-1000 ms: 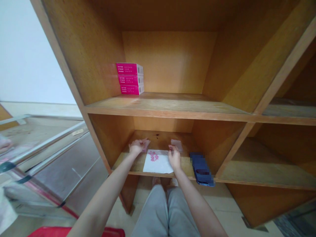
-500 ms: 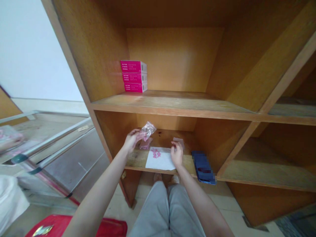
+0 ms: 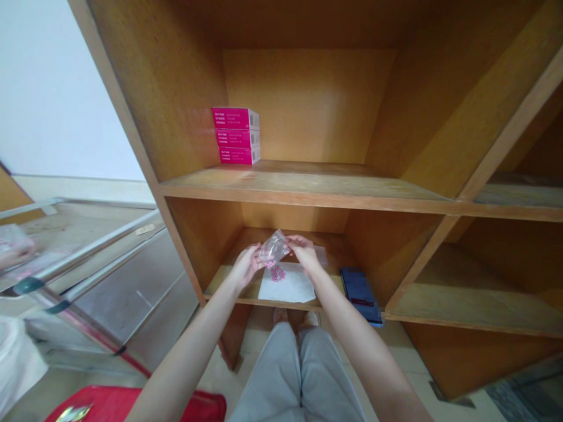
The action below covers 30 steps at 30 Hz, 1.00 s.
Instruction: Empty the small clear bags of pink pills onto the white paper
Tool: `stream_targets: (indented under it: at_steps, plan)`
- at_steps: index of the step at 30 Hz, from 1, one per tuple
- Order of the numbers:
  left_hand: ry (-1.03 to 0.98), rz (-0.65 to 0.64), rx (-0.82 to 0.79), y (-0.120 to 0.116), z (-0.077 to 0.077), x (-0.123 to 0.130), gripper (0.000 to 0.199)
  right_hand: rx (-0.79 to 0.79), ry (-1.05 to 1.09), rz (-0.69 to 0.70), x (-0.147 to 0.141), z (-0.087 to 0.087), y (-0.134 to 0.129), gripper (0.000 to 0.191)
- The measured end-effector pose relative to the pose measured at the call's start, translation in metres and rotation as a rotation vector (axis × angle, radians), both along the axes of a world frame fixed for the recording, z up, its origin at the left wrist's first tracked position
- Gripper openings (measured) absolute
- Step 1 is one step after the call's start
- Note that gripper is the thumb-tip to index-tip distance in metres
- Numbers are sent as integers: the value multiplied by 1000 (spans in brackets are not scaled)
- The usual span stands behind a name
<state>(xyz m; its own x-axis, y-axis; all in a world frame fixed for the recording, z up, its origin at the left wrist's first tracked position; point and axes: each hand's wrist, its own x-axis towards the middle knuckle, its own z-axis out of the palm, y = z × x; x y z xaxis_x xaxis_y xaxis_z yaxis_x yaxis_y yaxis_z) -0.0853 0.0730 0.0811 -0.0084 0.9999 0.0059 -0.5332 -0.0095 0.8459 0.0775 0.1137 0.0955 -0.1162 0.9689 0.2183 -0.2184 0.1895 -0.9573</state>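
A clear plastic bag [image 3: 275, 247] with small pink pieces at its lower left end is held between my two hands above the lower shelf. My left hand [image 3: 247, 265] grips its lower left end. At the upper right end, the fingers of my right hand [image 3: 302, 249] are closed on the bag. Beneath lies a white paper sheet [image 3: 292, 287] with a small heap of pink pieces [image 3: 277, 274] on it. Another flat clear bag [image 3: 321, 255] lies behind my right wrist.
Three stacked pink boxes [image 3: 236, 136] stand on the upper shelf [image 3: 308, 179]. A dark blue item [image 3: 358, 290] lies at the lower shelf's right. On the left are a metal-framed cart [image 3: 109, 240], another person's hand [image 3: 17, 258] and a red stool-like object [image 3: 103, 401].
My right hand has moved up and left from the paper to the bag and taken hold of its upper end. My left hand has brought the bag slightly right and down.
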Motion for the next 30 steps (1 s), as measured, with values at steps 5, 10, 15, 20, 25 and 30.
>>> stream_targets:
  at_steps: [5,10,15,20,25,30]
  plan:
    - [52,91,112,0,2,8,49,-22,34,-18,-2,5,-4,13]
    - [203,241,170,6,-3,12,37,-55,35,20,-5,0,-9,16]
    - [431,279,152,1,2,18,14,-88,-5,-12,-10,-4,-13,20]
    - [525,282,162,-5,13,25,10,-84,-52,-8,-9,-4,-15,19]
    - [618,282,228,-3,18,24,13,-98,-79,86,-3,-3,-13,18]
    - [701,275,274,-3,20,22,16,-95,-87,210,0,1,-12,21]
